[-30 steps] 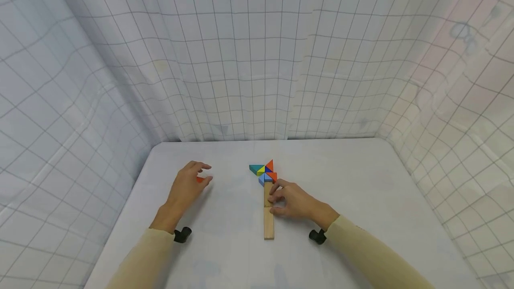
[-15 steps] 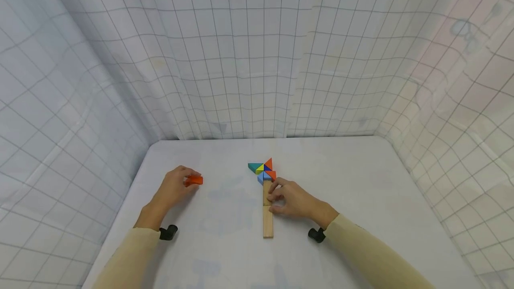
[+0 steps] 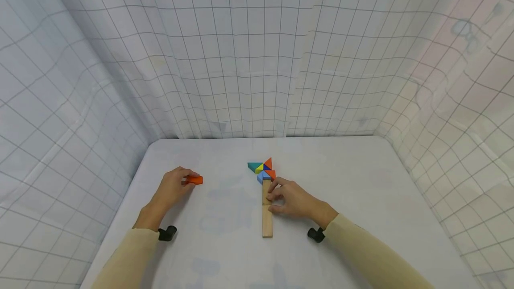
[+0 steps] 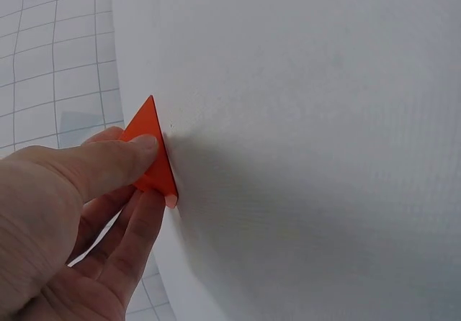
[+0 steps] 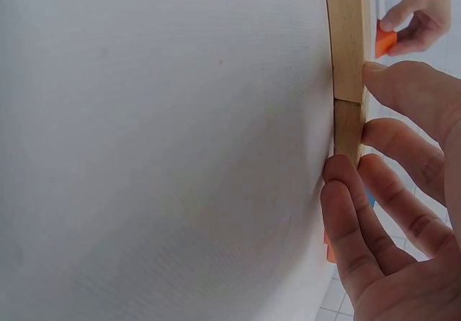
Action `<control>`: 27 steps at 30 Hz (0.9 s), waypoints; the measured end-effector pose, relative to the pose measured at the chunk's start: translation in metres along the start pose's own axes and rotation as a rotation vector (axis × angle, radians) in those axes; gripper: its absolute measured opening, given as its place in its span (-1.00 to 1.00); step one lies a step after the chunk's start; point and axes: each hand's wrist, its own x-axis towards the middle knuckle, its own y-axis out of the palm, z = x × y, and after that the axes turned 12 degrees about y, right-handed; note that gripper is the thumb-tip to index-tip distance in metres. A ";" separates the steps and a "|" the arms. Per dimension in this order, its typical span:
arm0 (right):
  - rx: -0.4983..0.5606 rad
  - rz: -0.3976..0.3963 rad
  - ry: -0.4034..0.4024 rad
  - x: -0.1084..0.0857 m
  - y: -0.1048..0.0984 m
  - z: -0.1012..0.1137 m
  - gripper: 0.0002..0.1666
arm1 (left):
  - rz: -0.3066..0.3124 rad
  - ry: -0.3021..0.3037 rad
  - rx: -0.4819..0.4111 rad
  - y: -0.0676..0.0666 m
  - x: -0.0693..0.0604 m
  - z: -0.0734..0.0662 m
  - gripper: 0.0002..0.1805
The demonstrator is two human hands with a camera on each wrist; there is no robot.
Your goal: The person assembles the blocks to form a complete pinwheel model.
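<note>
My left hand [image 3: 170,191] pinches an orange triangular block [image 4: 146,130] between thumb and fingers, low over the left part of the table. In the left wrist view the block's slanted face is turned up beside the white surface. At the middle, my right hand [image 3: 295,200] rests its bent fingertips along the right side of two wooden blocks. The shorter wooden block [image 3: 266,191] and the longer wooden block [image 3: 267,222] lie end to end. Beyond them sit small coloured triangles, among them a teal one [image 3: 254,166], a light blue one [image 3: 260,176] and an orange-red one [image 3: 268,163].
A white cloth-covered table [image 3: 341,177] carries everything. White grid-patterned curtain [image 3: 257,57] encloses its back and both sides. A black wrist camera [image 3: 167,233] sits beneath the left wrist, another black wrist camera [image 3: 316,235] by the right.
My left hand has moved left and slightly down with the orange triangular block, whose face now shows more. The fingers have closed further round it. My right hand stays by the wooden blocks.
</note>
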 end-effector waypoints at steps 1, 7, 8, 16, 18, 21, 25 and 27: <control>0.000 0.000 -0.001 0.000 0.000 0.000 -0.65 | -0.001 -0.001 -0.003 0.000 0.000 0.000 -0.68; -0.005 0.004 0.004 0.001 0.000 -0.001 -0.65 | -0.011 0.003 -0.013 0.001 -0.001 0.000 -0.68; -0.005 0.005 0.007 0.001 0.000 -0.001 -0.65 | -0.012 0.005 -0.014 0.002 -0.001 0.000 -0.68; 0.000 0.006 0.012 0.000 0.000 0.000 -0.65 | -0.025 0.021 -0.021 0.004 -0.001 -0.002 -0.69; -0.002 0.003 0.004 -0.001 0.000 0.000 -0.65 | -0.023 0.017 -0.022 0.004 0.000 -0.004 -0.69; -0.005 0.004 0.003 -0.001 0.000 -0.001 -0.66 | -0.023 0.017 -0.018 0.006 0.000 -0.005 -0.69; -0.012 0.000 -0.002 -0.001 0.000 -0.001 -0.67 | -0.027 0.024 -0.009 0.008 0.001 -0.006 -0.69; -0.009 -0.003 -0.007 -0.001 -0.001 0.000 -0.69 | -0.029 0.031 -0.005 0.008 0.002 -0.006 -0.69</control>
